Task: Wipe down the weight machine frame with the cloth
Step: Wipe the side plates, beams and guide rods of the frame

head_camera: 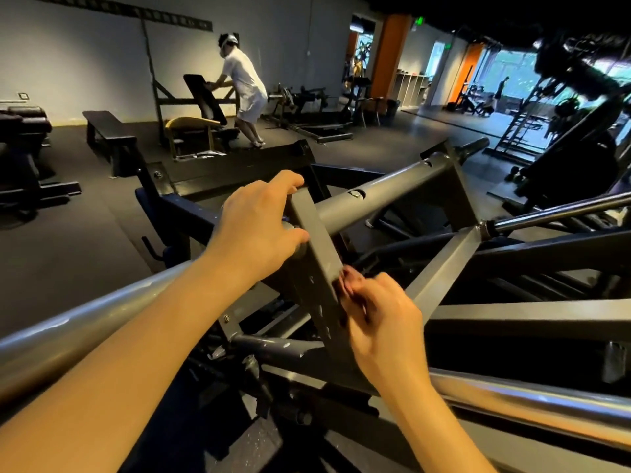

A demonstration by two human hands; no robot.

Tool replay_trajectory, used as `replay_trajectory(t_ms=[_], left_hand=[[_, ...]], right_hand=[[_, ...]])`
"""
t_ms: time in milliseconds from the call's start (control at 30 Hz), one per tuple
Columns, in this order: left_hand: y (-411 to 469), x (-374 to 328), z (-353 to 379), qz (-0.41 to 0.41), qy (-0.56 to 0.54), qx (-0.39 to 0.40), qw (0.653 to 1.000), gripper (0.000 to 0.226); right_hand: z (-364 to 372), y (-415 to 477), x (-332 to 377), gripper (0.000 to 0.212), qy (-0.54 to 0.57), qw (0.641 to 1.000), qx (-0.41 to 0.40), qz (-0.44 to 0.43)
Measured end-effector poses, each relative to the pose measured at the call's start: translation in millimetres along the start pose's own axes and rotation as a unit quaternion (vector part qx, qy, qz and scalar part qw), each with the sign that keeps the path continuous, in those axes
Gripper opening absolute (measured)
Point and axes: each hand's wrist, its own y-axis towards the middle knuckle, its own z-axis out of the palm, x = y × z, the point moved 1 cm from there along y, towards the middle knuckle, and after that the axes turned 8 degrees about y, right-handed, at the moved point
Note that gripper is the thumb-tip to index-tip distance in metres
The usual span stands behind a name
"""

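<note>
Weight machine frame (512, 315): grey and dark steel members crossing right under me, filling the lower half of the view.
Flat upright (316, 254): a grey, paint-chipped bar of the frame, tilted, rising between my two hands.
Left hand (259, 227): clamped on the top end of the flat upright, fingers curled over its upper edge, thumb pressed to its near face.
Right hand (382, 312): lower down at the upright's right edge, fingers curled in and closed on the cloth; the hand is blurred.
Cloth (346, 279): only a small dark wad shows at my right fingertips, touching the upright's right edge; too blurred to tell more.
Round tube (386, 192): grey, running from behind the upright's top away to the upper right.
Chrome bar (68, 329): crosses the near edge of the frame, passing under my left forearm.
Background: a person in white (244, 87) leans on another machine by the far wall, with a black bench (109, 131) to the left of it.
</note>
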Motion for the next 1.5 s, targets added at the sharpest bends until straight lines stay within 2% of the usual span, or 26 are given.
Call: replay_trajectory(t_ms=[100,233,300,400,533,600,767,833,900,967,1033,1100,1200,1300,1400,1500], left_hand=[[0,0,2,0.004,-0.004,-0.009,1.000,0.073],[-1,0,2,0.001,-0.023,-0.013,1.000,0.059],[1,2,-1,-0.003,-0.040,-0.013,0.999,0.052],[3,4,-3,-0.016,-0.065,-0.005,0.998,0.048],[4,6,0,-0.010,-0.063,-0.007,0.998,0.049],[3,5,0,-0.003,-0.050,-0.012,0.999,0.048],[4,4,-1,-0.014,-0.045,-0.009,0.999,0.046],[5,5,-2,-0.021,-0.058,-0.004,0.998,0.045],[5,5,-3,-0.028,-0.060,-0.002,0.998,0.044],[4,4,-1,-0.024,-0.050,-0.010,0.998,0.044],[2,3,1,-0.018,-0.038,-0.021,0.999,0.046],[0,2,2,-0.015,-0.034,-0.018,0.999,0.050],[-3,0,1,-0.013,-0.029,-0.008,0.999,0.060],[-4,-3,2,-0.007,0.003,-0.009,1.000,0.068],[-6,-1,4,-0.005,-0.001,-0.007,1.000,0.072],[-7,-3,6,0.012,0.021,-0.026,0.999,0.073]], right_hand=[[-3,-21,-10,0.022,-0.057,0.996,0.039,0.059],[17,46,28,0.020,-0.014,0.999,-0.028,-0.031],[21,63,36,0.018,0.018,0.998,-0.046,-0.049],[13,28,12,0.019,0.019,0.998,-0.024,-0.051],[0,-16,-15,0.028,-0.063,0.997,0.037,0.007],[8,8,-1,0.026,-0.068,0.997,0.014,-0.019],[28,76,40,0.021,0.025,0.995,-0.060,-0.076],[23,55,26,0.023,0.042,0.996,-0.039,-0.066],[10,17,6,0.026,0.023,1.000,0.000,-0.012],[-5,-11,-5,0.027,-0.053,0.994,0.068,0.071],[-15,-18,-5,0.030,-0.172,0.968,0.135,0.121],[-19,-13,2,0.026,-0.166,0.965,0.137,0.150],[-12,11,8,0.018,-0.024,0.989,0.053,0.137],[-6,29,12,0.017,0.032,0.996,0.012,0.088],[-11,3,10,0.021,-0.010,0.997,0.054,0.051],[-22,-32,-3,0.025,-0.120,0.981,0.143,0.057]])
